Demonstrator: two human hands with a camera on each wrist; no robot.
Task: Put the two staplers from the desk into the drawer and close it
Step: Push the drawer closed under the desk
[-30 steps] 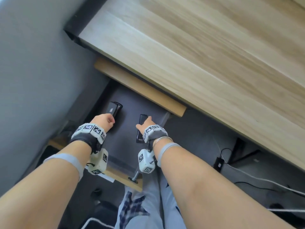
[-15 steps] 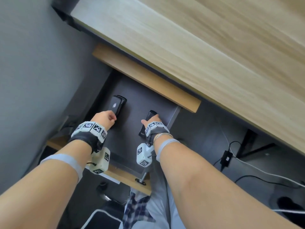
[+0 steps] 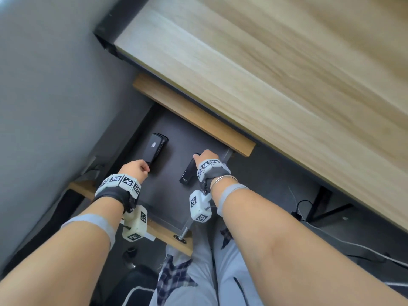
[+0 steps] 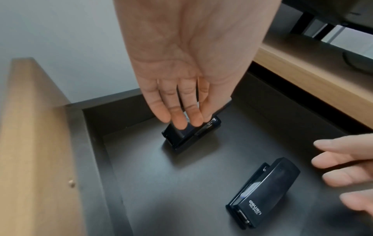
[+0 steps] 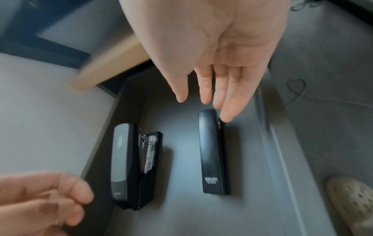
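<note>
Two black staplers lie flat on the dark floor of the open drawer. The left stapler, with a grey top, lies near the drawer's left wall. My left hand is at its near end, fingers straight, the tips over or just touching it. The right stapler lies parallel to it. Above its far end my right hand hovers with straight fingers, one tip close to it. Neither hand holds anything.
The wooden desk top overhangs the drawer's back. The drawer's wooden front is nearest me, above my legs. A grey wall runs close along the left. Cables and an adapter lie on the floor at right.
Both hands held the staplers' near ends before; now their fingers are straight and the staplers lie free on the drawer floor. The right hand has moved toward its stapler's far end.
</note>
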